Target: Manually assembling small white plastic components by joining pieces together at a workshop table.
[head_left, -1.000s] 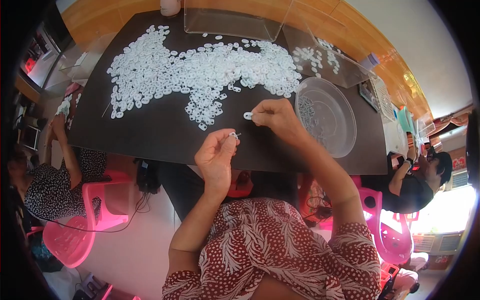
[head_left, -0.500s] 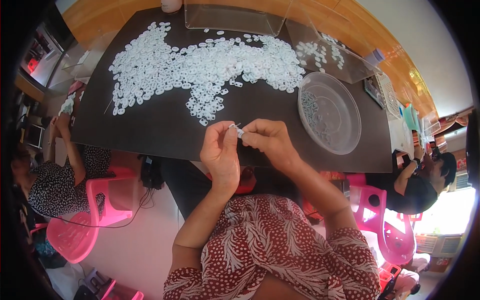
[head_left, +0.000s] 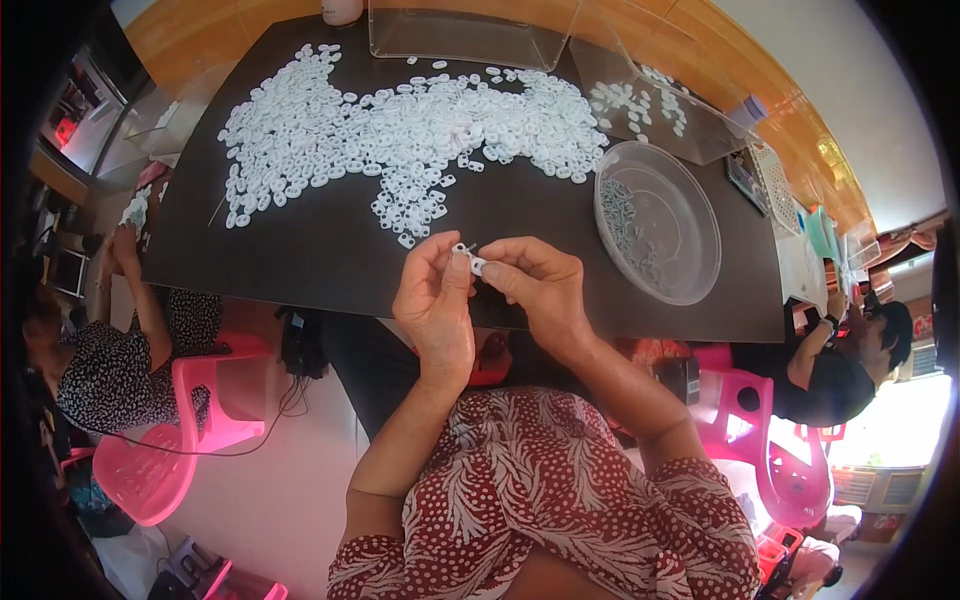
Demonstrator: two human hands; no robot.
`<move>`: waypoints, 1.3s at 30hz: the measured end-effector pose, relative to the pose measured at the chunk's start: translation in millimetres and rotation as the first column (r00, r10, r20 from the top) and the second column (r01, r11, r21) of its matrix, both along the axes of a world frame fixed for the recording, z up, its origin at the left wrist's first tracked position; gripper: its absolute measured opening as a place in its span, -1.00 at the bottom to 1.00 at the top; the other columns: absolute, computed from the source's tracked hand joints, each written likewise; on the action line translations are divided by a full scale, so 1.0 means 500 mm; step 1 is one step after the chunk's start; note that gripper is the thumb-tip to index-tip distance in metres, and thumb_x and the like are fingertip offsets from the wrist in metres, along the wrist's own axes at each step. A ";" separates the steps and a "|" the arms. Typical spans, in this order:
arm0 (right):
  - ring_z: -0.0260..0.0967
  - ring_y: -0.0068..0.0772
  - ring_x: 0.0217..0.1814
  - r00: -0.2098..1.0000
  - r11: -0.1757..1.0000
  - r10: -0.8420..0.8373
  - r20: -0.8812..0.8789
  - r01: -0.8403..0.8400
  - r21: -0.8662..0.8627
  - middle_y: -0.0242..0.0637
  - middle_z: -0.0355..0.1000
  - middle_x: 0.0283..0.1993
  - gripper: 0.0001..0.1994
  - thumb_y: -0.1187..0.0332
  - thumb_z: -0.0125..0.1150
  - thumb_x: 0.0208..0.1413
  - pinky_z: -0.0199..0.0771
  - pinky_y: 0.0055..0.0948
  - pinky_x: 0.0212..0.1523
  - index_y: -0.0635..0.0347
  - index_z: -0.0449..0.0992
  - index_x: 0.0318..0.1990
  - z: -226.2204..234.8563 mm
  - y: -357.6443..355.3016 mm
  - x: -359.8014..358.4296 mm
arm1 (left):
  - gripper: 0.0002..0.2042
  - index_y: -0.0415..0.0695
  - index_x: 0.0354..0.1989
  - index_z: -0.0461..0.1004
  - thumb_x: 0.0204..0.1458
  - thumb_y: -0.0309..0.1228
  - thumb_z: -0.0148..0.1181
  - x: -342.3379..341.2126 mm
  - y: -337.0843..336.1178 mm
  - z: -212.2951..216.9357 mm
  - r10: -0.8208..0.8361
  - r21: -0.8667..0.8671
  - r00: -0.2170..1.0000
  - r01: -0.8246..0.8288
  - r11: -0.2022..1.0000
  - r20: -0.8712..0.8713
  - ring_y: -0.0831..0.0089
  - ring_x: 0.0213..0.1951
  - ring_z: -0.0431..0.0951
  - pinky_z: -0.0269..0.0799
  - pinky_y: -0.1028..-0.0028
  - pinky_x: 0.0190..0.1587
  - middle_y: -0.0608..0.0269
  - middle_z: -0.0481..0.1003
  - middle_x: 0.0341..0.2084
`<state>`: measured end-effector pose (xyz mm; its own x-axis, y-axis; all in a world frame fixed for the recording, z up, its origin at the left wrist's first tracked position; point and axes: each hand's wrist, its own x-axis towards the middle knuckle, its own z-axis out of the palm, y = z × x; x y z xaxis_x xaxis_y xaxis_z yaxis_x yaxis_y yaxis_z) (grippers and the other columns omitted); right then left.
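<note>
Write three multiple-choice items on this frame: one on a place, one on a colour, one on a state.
1. Where does the round clear dish sit on the table?
A. To the right of the hands
B. At the left edge
C. On the floor

2. What colour is the pile of small parts?
A. Red
B. White
C. Black

3. How does the small white part sit between the hands?
A. Lying loose on the table
B. Dropped in the dish
C. Pinched between the left hand and right hand

Answers: 1 A, the dish lies right of both hands. 2 B, the heap is white on the dark top. 3 C, fingertips of both hands meet on it.
</note>
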<state>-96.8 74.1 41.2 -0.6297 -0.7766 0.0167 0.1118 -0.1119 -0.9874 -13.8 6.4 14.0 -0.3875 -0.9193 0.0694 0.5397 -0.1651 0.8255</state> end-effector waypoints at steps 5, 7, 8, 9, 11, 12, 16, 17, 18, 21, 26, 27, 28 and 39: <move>0.21 -0.73 -0.52 0.996 0.996 -0.002 0.087 -0.006 0.093 -0.38 0.43 -0.47 -0.87 0.50 0.19 0.00 0.15 -0.74 -0.51 0.33 0.52 -0.27 -0.008 0.004 -0.023 | -0.85 -0.32 -0.20 0.44 0.07 -0.55 0.11 0.015 -0.008 -0.002 -0.032 0.040 0.999 0.031 0.999 0.032 0.65 -0.49 0.40 0.32 0.68 -0.48 0.25 0.48 -0.46; 0.19 -0.72 -0.55 0.993 0.996 -0.002 0.122 -0.009 0.089 -0.37 0.43 -0.47 -0.86 0.49 0.18 -0.01 0.14 -0.74 -0.52 0.34 0.52 -0.28 -0.008 0.004 -0.028 | -0.86 -0.32 -0.22 0.44 0.07 -0.55 0.11 0.021 -0.005 0.001 -0.040 0.054 0.998 0.038 0.998 0.052 0.64 -0.50 0.42 0.33 0.68 -0.49 0.22 0.50 -0.46; 0.19 -0.71 -0.56 0.988 0.996 -0.005 0.153 -0.008 0.090 -0.37 0.42 -0.48 -0.87 0.49 0.18 -0.01 0.14 -0.73 -0.53 0.34 0.51 -0.29 -0.008 0.003 -0.030 | -0.87 -0.33 -0.22 0.44 0.07 -0.56 0.11 0.024 -0.003 0.002 -0.062 0.059 0.995 0.057 0.997 0.076 0.64 -0.51 0.42 0.33 0.68 -0.49 0.21 0.50 -0.47; 0.19 -0.71 -0.56 0.983 0.996 -0.008 0.183 -0.008 0.090 -0.36 0.42 -0.48 -0.87 0.49 0.18 -0.01 0.14 -0.72 -0.54 0.35 0.51 -0.30 -0.006 0.001 -0.031 | -0.87 -0.33 -0.23 0.43 0.06 -0.57 0.10 0.028 -0.002 0.005 -0.082 0.064 0.992 0.076 0.995 0.099 0.63 -0.52 0.43 0.34 0.68 -0.50 0.19 0.51 -0.47; 0.20 -0.71 -0.56 0.982 0.997 -0.024 0.186 0.009 0.082 -0.36 0.42 -0.49 -0.87 0.49 0.19 -0.02 0.15 -0.72 -0.54 0.36 0.51 -0.32 -0.005 -0.003 -0.031 | -0.88 -0.33 -0.24 0.43 0.06 -0.58 0.10 0.032 0.005 0.011 -0.092 0.061 0.989 0.086 0.994 0.111 0.63 -0.52 0.43 0.33 0.68 -0.50 0.19 0.51 -0.48; 0.20 -0.71 -0.55 0.981 0.997 -0.038 0.191 0.025 0.074 -0.36 0.42 -0.50 -0.87 0.49 0.20 -0.04 0.16 -0.71 -0.55 0.36 0.51 -0.34 -0.005 -0.004 -0.031 | -0.88 -0.34 -0.24 0.43 0.05 -0.59 0.10 0.033 0.008 0.011 -0.101 0.059 0.987 0.094 0.994 0.124 0.63 -0.52 0.43 0.33 0.69 -0.50 0.19 0.51 -0.48; 0.19 -0.71 -0.56 0.969 0.999 -0.009 0.245 -0.004 0.053 -0.35 0.43 -0.48 -0.87 0.49 0.18 -0.01 0.13 -0.72 -0.54 0.36 0.51 -0.30 -0.007 -0.007 -0.031 | -0.88 -0.33 -0.24 0.43 0.05 -0.58 0.11 0.035 0.009 0.010 -0.113 0.073 0.986 0.105 0.992 0.119 0.63 -0.52 0.43 0.33 0.69 -0.51 0.19 0.51 -0.48; 0.20 -0.73 -0.55 0.977 0.998 -0.009 0.212 -0.004 0.064 -0.37 0.42 -0.49 -0.88 0.48 0.19 -0.02 0.14 -0.73 -0.54 0.35 0.51 -0.31 -0.008 -0.007 -0.031 | -0.88 -0.33 -0.24 0.43 0.05 -0.58 0.11 0.036 0.009 0.010 -0.114 0.076 0.986 0.105 0.992 0.120 0.63 -0.52 0.43 0.33 0.69 -0.51 0.19 0.51 -0.48; 0.21 -0.74 -0.53 0.984 0.997 -0.011 0.179 -0.003 0.075 -0.38 0.42 -0.50 -0.88 0.48 0.20 -0.02 0.15 -0.73 -0.54 0.33 0.52 -0.33 -0.010 -0.007 -0.031 | -0.88 -0.33 -0.24 0.43 0.05 -0.58 0.11 0.037 0.009 0.009 -0.115 0.079 0.986 0.106 0.991 0.121 0.63 -0.52 0.44 0.33 0.69 -0.50 0.19 0.51 -0.48; 0.24 -0.76 -0.49 1.000 0.990 0.022 -0.010 -0.020 0.141 -0.41 0.41 -0.49 -0.91 0.50 0.17 0.00 0.21 -0.73 -0.49 0.32 0.51 -0.33 -0.001 -0.004 -0.029 | -0.87 -0.33 -0.23 0.43 0.05 -0.58 0.11 0.040 0.006 0.011 -0.073 0.041 0.989 0.068 0.997 0.131 0.64 -0.52 0.44 0.34 0.69 -0.49 0.20 0.51 -0.48; 0.27 -0.74 -0.43 0.969 0.983 0.131 -0.209 -0.099 0.156 -0.42 0.41 -0.44 -0.94 0.53 0.12 0.04 0.29 -0.69 -0.38 0.35 0.48 -0.34 -0.007 0.000 -0.028 | -0.88 -0.32 -0.23 0.43 0.05 -0.58 0.11 0.033 -0.005 0.008 -0.025 -0.025 0.995 0.027 0.999 0.100 0.64 -0.49 0.44 0.34 0.70 -0.47 0.22 0.50 -0.47; 0.28 -0.72 -0.41 0.936 0.974 0.169 -0.309 -0.111 0.197 -0.41 0.41 -0.42 -0.94 0.55 0.10 0.05 0.31 -0.68 -0.35 0.36 0.46 -0.34 -0.009 0.000 -0.027 | -0.88 -0.31 -0.23 0.43 0.05 -0.58 0.11 0.033 -0.005 0.006 -0.016 -0.059 0.996 0.022 0.998 0.086 0.65 -0.48 0.44 0.34 0.70 -0.47 0.23 0.50 -0.47; 0.28 -0.72 -0.41 0.936 0.974 0.171 -0.308 -0.113 0.197 -0.41 0.41 -0.42 -0.94 0.55 0.10 0.05 0.31 -0.68 -0.35 0.36 0.46 -0.34 -0.010 0.000 -0.026 | -0.88 -0.31 -0.23 0.43 0.05 -0.58 0.11 0.032 -0.004 0.005 -0.015 -0.058 0.996 0.020 0.998 0.087 0.65 -0.48 0.44 0.34 0.70 -0.47 0.23 0.50 -0.47; 0.30 -0.76 -0.39 0.994 0.994 0.065 -0.085 -0.056 0.098 -0.45 0.44 -0.41 -0.90 0.54 0.12 0.05 0.30 -0.72 -0.42 0.32 0.47 -0.26 -0.022 0.000 -0.019 | -0.89 -0.32 -0.24 0.43 0.06 -0.58 0.10 0.035 0.007 -0.004 -0.056 0.020 0.992 0.054 0.998 0.110 0.63 -0.49 0.46 0.36 0.67 -0.48 0.23 0.50 -0.47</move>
<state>-106.2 74.2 30.3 -0.5810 -0.8139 -0.0063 0.0283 -0.0125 -0.9995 3.6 9.7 12.0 -0.4423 -0.8968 0.0078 0.4353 -0.2070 0.8762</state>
